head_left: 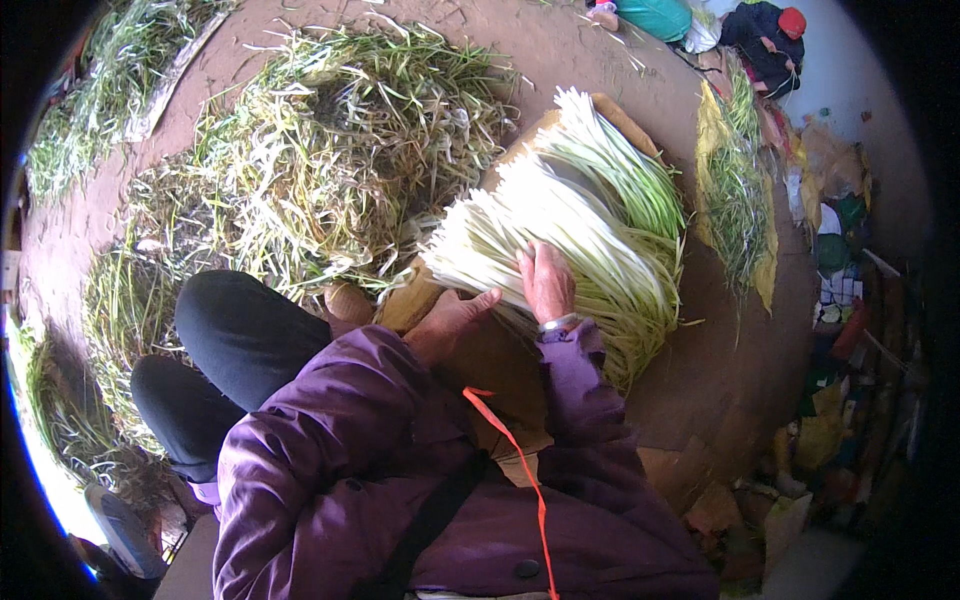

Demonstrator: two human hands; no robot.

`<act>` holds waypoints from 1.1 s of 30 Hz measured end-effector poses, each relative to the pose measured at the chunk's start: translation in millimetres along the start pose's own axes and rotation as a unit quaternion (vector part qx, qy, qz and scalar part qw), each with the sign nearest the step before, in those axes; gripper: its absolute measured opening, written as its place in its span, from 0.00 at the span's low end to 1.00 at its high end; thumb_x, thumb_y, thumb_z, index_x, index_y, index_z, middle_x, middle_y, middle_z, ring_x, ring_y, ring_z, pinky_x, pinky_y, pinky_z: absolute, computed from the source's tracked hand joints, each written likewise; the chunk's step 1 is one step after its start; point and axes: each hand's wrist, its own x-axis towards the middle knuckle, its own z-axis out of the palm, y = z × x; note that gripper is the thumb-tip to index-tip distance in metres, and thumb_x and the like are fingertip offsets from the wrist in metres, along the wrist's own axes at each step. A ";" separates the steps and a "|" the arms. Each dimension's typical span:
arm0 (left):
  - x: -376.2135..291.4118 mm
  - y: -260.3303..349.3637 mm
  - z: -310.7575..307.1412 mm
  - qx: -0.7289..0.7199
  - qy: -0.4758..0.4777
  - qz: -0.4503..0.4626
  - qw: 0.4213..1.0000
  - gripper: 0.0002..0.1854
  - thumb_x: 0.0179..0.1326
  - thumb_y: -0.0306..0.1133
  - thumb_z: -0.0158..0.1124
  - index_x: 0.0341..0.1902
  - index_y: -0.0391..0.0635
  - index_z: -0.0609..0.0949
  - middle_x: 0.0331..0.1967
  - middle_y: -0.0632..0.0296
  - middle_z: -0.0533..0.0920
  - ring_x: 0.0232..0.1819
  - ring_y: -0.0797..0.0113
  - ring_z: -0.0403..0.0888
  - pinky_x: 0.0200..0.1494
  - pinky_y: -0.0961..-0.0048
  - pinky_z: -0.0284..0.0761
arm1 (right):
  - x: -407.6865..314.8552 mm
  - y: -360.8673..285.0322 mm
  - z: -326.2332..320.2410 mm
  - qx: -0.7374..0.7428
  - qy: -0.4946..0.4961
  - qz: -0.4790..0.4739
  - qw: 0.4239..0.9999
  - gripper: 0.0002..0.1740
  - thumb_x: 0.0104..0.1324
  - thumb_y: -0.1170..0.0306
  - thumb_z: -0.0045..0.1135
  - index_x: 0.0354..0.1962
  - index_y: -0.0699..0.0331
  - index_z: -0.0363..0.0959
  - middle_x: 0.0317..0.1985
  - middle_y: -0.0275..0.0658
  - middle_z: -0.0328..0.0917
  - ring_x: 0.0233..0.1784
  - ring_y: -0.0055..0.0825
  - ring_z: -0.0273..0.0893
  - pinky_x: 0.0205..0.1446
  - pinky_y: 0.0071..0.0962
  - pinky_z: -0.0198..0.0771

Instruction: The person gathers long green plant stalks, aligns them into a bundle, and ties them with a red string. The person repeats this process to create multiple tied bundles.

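A broad heap of long chive-like stalks (547, 202), white at one end and yellow-green at the other, lies before me on a brown support. My right hand (549, 281), with a silver bracelet (560, 322) at the wrist, rests on the near stalks with its fingers curled down. Whether any stalks are gripped there is hidden. My left hand (455, 313) is at the heap's near left edge, thumb stretched towards the white stalks and the other fingers largely out of sight. Behind the main heap lies a greener bundle (637, 169) of the same stalks.
A large pile of loose, partly withered leaves (337, 157) spreads at the left, close to my knee (247, 330). A red plastic strip (525, 465) hangs down my purple jacket. At the right lie greens on yellow sheeting (731, 202). Another person (765, 49) sits at the far right.
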 end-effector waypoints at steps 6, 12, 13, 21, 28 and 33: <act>-3.5 1.6 4.3 0.010 0.037 0.045 0.998 0.34 0.51 0.54 0.68 0.45 0.32 0.75 0.30 0.64 0.76 0.30 0.74 0.67 0.31 0.75 0.63 | 11.4 10.8 3.8 -0.024 -0.025 -0.051 0.998 0.11 0.62 0.65 0.53 0.35 0.65 0.71 0.33 0.45 0.73 0.41 0.44 0.70 0.43 0.41 0.66; -6.3 1.7 11.0 0.007 0.060 0.091 0.994 0.35 0.50 0.52 0.69 0.48 0.32 0.74 0.35 0.62 0.77 0.33 0.72 0.70 0.35 0.74 0.66 | 13.1 10.2 -1.9 0.051 -0.056 -0.059 0.995 0.13 0.62 0.63 0.53 0.33 0.65 0.68 0.29 0.47 0.73 0.35 0.45 0.72 0.40 0.41 0.66; -7.2 0.3 12.9 0.007 0.062 0.096 0.993 0.35 0.50 0.51 0.69 0.49 0.32 0.73 0.37 0.61 0.77 0.36 0.71 0.71 0.38 0.73 0.66 | 10.3 8.8 -4.3 0.065 -0.048 -0.063 0.995 0.13 0.62 0.63 0.53 0.34 0.65 0.67 0.28 0.47 0.73 0.34 0.46 0.72 0.39 0.41 0.66; -39.0 -30.8 31.2 -0.198 0.020 0.058 0.978 0.33 0.51 0.38 0.71 0.58 0.37 0.68 0.53 0.59 0.74 0.55 0.67 0.68 0.60 0.71 0.60 | -19.1 0.3 -29.2 0.152 -0.234 -0.021 0.960 0.15 0.65 0.59 0.49 0.36 0.65 0.66 0.25 0.50 0.73 0.29 0.52 0.73 0.33 0.45 0.66; -30.9 -20.4 21.7 -0.074 0.058 -0.001 0.996 0.38 0.46 0.45 0.74 0.56 0.34 0.70 0.51 0.57 0.76 0.53 0.66 0.70 0.57 0.71 0.62 | -12.4 -11.5 -19.1 0.037 -0.021 -0.143 0.989 0.05 0.57 0.75 0.56 0.32 0.66 0.69 0.34 0.45 0.71 0.39 0.44 0.71 0.40 0.36 0.67; -26.9 -18.1 17.4 -0.025 0.046 -0.018 0.998 0.39 0.46 0.50 0.73 0.54 0.32 0.72 0.49 0.55 0.77 0.51 0.65 0.71 0.56 0.70 0.64 | -1.0 -9.8 -20.0 0.104 -0.032 -0.065 0.992 0.06 0.59 0.78 0.52 0.35 0.66 0.70 0.34 0.45 0.72 0.39 0.44 0.71 0.41 0.35 0.68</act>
